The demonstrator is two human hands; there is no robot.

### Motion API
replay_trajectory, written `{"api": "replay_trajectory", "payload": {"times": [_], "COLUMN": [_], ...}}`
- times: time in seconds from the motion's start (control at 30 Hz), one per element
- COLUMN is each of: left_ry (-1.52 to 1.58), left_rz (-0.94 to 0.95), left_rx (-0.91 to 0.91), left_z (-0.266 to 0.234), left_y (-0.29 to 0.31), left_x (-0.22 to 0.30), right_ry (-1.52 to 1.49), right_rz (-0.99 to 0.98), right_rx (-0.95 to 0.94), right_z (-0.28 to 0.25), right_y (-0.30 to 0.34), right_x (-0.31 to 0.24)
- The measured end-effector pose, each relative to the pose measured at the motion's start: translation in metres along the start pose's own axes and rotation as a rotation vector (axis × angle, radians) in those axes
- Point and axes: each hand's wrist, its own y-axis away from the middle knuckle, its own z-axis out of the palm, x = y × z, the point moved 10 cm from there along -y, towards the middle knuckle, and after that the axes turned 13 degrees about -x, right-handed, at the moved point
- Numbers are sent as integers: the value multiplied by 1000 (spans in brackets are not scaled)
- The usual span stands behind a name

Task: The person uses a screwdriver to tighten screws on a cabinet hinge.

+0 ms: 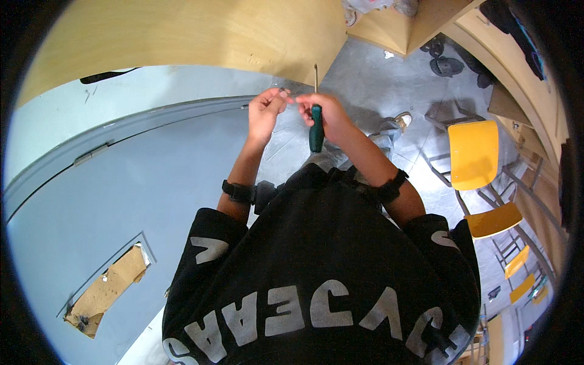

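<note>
- A grey floor (365,67) runs between a blue-grey door (140,176), a pale wooden panel (201,36) and yellow chairs (473,155).
- The green-handled screwdriver (316,131) stands in front of the person, shaft pointing away; the right hand's (330,115) fingers are wrapped loosely around its handle.
- The left hand's (263,115) fingers are pinched on a small dark piece (283,90), too small to identify, just beside the right hand.
- Work seems partway: tool and piece are both in hand, yet no fastening in progress shows.
- What remains cannot be told.
</note>
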Motion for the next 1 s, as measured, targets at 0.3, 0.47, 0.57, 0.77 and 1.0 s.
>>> {"api": "replay_trajectory", "payload": {"times": [0.3,0.47,0.57,0.77,1.0], "left_ry": [202,239,249,217,171], "left_rz": [64,58,94,146,176], "left_rx": [214,261,312,349,322], "left_z": [-43,-52,-58,-58,-57], "left_y": [-6,-12,-10,-8,-8], "left_x": [-13,-9,-10,-3,4], "right_ry": [152,440,872,1234,1187], "right_rz": [383,393,298,-82,-43], "right_rx": [-204,-370,-235,-30,-55], "right_z": [37,49,42,45,46], "right_y": [120,124,96,41,32], "right_x": [76,79,46,-21,-18]}}
